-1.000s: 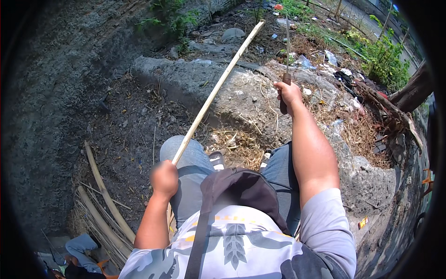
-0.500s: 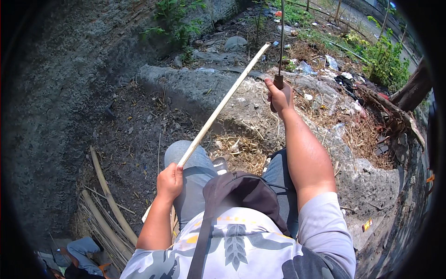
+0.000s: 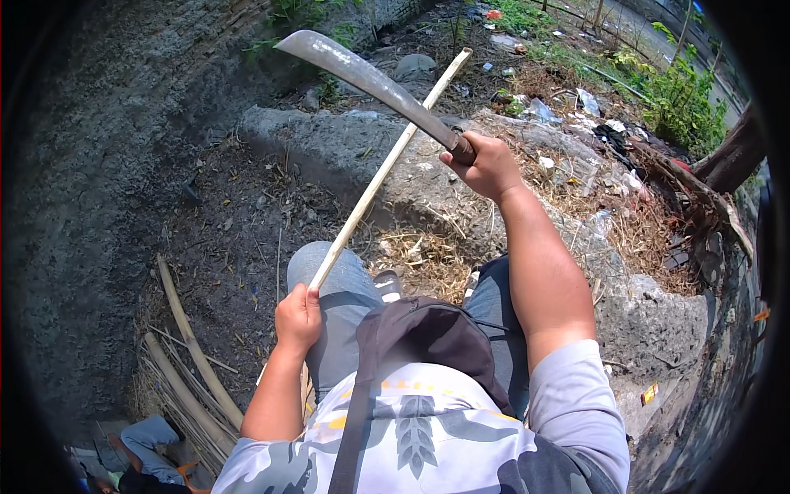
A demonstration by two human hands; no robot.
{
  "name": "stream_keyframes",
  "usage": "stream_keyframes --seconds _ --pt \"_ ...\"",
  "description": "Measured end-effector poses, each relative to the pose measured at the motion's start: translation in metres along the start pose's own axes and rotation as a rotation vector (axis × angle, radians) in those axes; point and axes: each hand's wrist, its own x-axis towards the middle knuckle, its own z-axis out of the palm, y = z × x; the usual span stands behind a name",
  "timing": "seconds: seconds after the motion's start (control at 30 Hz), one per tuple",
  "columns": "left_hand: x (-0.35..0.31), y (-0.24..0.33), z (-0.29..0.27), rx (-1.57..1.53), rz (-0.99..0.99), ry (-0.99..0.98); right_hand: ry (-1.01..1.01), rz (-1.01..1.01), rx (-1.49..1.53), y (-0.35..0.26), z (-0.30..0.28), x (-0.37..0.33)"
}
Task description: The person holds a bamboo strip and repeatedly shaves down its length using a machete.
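Observation:
My left hand (image 3: pixel 298 318) is closed round a long, pale peeled stick (image 3: pixel 372 191), near its lower end, above my left knee. The stick slants up and away to the right. My right hand (image 3: pixel 487 167) grips the dark handle of a machete (image 3: pixel 362 76). Its broad, curved, greyish blade points up and to the left, crossing the upper part of the stick in this view. Whether the blade touches the stick I cannot tell.
Long cut poles (image 3: pixel 191 333) and thin strips lie at my left. A rough wall (image 3: pixel 90 206) rises beyond them. Ahead are a stone ledge (image 3: pixel 313 140), dry shavings (image 3: pixel 424 263) and scattered litter. Another person's leg (image 3: pixel 152 445) shows at the lower left.
The machete has swung from upright to slanting left, its blade now across the stick. My right hand has turned and shifted slightly left. The stick's far end has risen a little.

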Motion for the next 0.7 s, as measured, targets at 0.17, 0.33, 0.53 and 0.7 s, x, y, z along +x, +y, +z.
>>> stream_keyframes --seconds 0.17,0.33,0.53,0.7 --pt "-0.002 0.004 0.0 0.076 -0.058 -0.035 -0.23 -0.319 -0.212 -0.033 0.015 -0.007" --pt "0.001 0.008 -0.002 0.04 -0.065 -0.011 -0.422 -0.271 -0.335 -0.026 0.019 -0.007" --pt "0.003 0.011 0.001 -0.003 -0.101 -0.022 -0.412 -0.197 -0.322 -0.024 0.02 -0.007" --pt "0.001 0.009 0.0 0.043 -0.104 -0.024 -0.513 -0.152 -0.398 -0.024 0.02 -0.001"
